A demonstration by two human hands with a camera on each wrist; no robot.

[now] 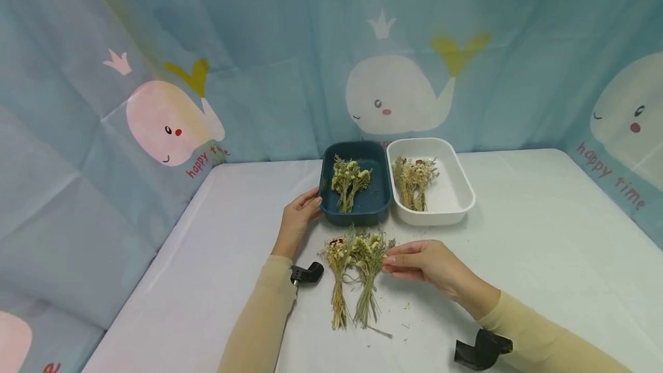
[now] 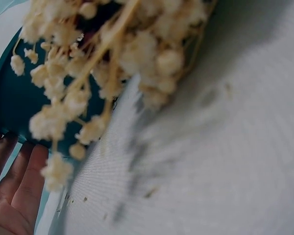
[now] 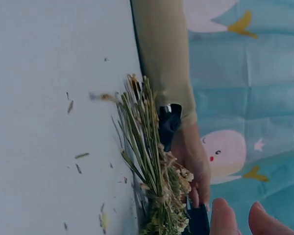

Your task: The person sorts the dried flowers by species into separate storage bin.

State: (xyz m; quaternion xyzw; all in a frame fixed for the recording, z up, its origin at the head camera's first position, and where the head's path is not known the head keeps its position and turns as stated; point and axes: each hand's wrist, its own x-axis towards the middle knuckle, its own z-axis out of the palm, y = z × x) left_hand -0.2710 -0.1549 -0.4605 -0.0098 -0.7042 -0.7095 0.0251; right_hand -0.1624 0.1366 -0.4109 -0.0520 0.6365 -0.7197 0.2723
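My left hand (image 1: 299,219) touches the left outer wall of a dark blue tub (image 1: 380,168). In the left wrist view its fingers (image 2: 27,171) lie straight against that wall. On the table in front of the tub are two tied bunches of dried flowers, a yellowish bunch with a dark red bloom (image 1: 338,255) and a greener bunch (image 1: 369,255). My right hand (image 1: 430,266) is at the right edge of the greener bunch's flower heads, its fingertips close to them. The right wrist view shows a gap between two fingertips (image 3: 223,215), and the greener bunch's stems (image 3: 142,132) beside them.
Inside the blue tub lies a yellow-green bunch (image 1: 349,183). A white tub (image 1: 453,189) to its right holds a beige bunch (image 1: 414,180). Loose bits and a stray stem (image 1: 380,332) lie on the white table (image 1: 538,235). A whale-print curtain (image 1: 279,91) hangs behind.
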